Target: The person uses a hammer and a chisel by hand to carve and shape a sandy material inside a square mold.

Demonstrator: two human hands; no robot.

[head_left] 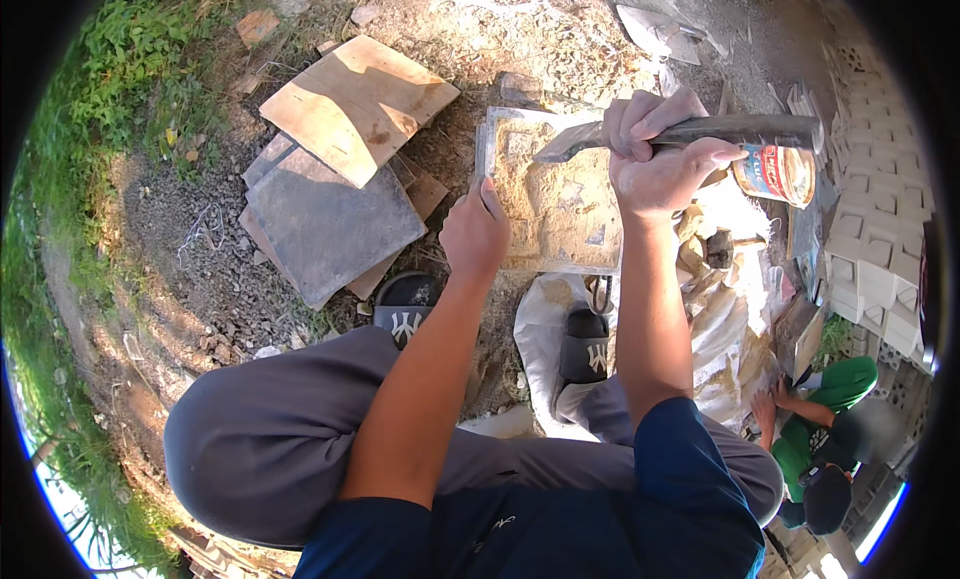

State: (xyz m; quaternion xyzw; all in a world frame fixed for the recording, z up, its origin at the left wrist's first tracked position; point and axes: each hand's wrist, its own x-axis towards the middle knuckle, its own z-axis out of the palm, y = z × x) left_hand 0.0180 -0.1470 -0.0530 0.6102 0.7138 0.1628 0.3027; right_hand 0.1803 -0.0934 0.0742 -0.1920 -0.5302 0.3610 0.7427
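A square tile, its upper face crusted with sandy tan mortar, lies flat in front of me. My left hand is closed on its left edge, thumb uppermost. Above the tile's right side, my right hand is wrapped round a dark metal chisel-like tool. Its flat, tapered blade points left over the mortar; whether the tip touches is hard to tell. Just beyond my right hand stands an open round can with a red and blue label.
Loosely stacked at left are a grey tile and a tan tile. A trowel lies at the far right. Pale sacking spreads along my right. Another person crouches at lower right beside white blocks.
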